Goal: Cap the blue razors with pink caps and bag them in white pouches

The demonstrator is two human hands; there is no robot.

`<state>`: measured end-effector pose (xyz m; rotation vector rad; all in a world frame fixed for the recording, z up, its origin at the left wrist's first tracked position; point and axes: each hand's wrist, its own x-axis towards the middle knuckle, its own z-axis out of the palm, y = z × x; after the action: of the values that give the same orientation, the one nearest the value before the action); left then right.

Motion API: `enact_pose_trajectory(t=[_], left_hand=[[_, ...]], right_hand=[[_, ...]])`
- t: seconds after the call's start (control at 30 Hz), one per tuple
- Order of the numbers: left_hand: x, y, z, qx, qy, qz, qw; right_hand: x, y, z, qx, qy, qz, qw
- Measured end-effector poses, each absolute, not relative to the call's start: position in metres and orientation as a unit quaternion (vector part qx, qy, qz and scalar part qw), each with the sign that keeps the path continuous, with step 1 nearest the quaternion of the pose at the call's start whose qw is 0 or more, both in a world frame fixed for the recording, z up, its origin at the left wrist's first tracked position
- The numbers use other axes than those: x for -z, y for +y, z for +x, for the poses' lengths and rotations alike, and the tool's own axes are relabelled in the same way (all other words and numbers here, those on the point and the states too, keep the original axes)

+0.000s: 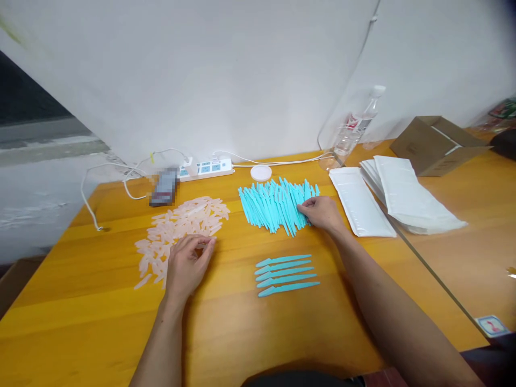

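Yellow-brown wooden table [226, 344]. Heap of slim pale-pink plastic-looking pieces [183, 220], toward left edge. Heap of slim turquoise plastic-looking sticks [272, 207], toward far edge. Left hand [187, 263] over pink heap, thumb-finger gap narrow; holding, can't tell. Right hand [322, 212] at turquoise heap's right end, fingertips narrow; grip can't tell. Row of turquoise sticks [284, 273], nearer near edge. Best pinch one stick, lift clear of neighbours.

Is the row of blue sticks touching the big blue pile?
Apart. The head view shows bare table between the row of blue sticks and the blue pile behind it.
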<state>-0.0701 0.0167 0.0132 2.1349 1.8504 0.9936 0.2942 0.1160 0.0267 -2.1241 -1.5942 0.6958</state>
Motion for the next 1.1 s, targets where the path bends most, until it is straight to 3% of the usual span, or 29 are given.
enact_pose_trajectory(t=[0.13, 0.27, 0.37, 0.5, 0.7, 0.8, 0.9, 1.0, 1.1], left_hand=[[-0.013, 0.016, -0.08, -0.323, 0.615, 0.715, 0.084], [-0.01, 0.016, -0.082, -0.285, 0.615, 0.734, 0.036], [-0.007, 0.017, -0.077, -0.232, 0.619, 0.75, -0.022], [-0.005, 0.021, -0.069, -0.207, 0.602, 0.77, -0.032], [-0.006, 0.024, -0.055, -0.233, 0.568, 0.789, 0.012], [-0.008, 0.022, -0.043, -0.327, 0.565, 0.751, 0.097], [-0.009, 0.017, -0.028, -0.399, 0.551, 0.682, 0.267], [-0.009, 0.011, -0.016, -0.411, 0.561, 0.566, 0.442], [-0.009, 0.008, -0.011, -0.413, 0.575, 0.479, 0.518]], right_hand=[[-0.028, 0.119, 0.299, -0.282, -0.552, -0.756, 0.21], [-0.037, 0.106, 0.306, -0.243, -0.563, -0.734, 0.292], [-0.047, 0.085, 0.306, -0.352, -0.603, -0.636, 0.329], [-0.047, 0.061, 0.299, -0.584, -0.61, -0.462, 0.271], [-0.032, 0.053, 0.292, -0.573, -0.651, -0.458, 0.196], [-0.028, 0.053, 0.292, -0.57, -0.657, -0.455, 0.192], [-0.026, 0.052, 0.291, -0.575, -0.652, -0.455, 0.196], [-0.024, 0.051, 0.289, -0.588, -0.637, -0.456, 0.2], [-0.023, 0.051, 0.289, -0.607, -0.617, -0.458, 0.201]])
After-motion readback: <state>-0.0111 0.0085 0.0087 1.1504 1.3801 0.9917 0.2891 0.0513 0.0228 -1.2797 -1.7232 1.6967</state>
